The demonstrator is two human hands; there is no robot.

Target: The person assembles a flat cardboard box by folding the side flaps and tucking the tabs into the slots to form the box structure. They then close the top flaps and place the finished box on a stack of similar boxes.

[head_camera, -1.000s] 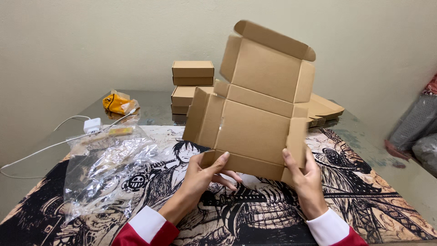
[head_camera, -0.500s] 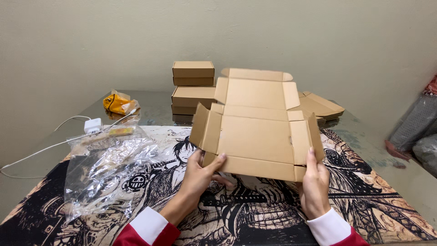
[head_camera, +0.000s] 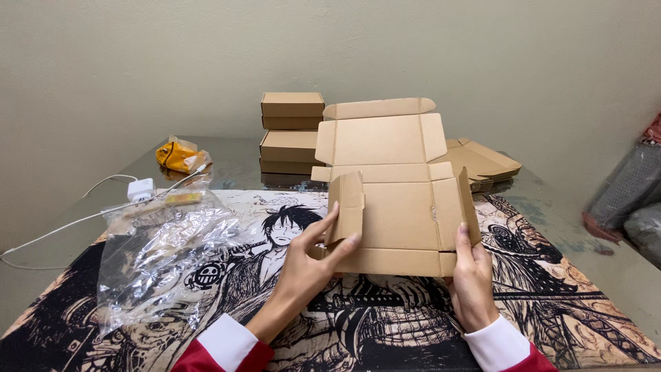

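A flat brown cardboard mailer box lies unfolded in front of me, its lid flap pointing away. My left hand pinches the box's left side flap, which stands bent upward. My right hand holds the right front corner, with the right side flap raised along its thumb. Both hands rest over a black-and-white printed mat that covers the table.
A crumpled clear plastic bag lies left of my hands. Behind the box stand stacked folded cardboard boxes and a pile of flat blanks. A white charger with cable and a yellow packet sit far left. Dark bags are at right.
The box has been lowered from upright in the air to nearly flat on the mat. The lid has fallen back open, and my left hand now folds up the left side flap.
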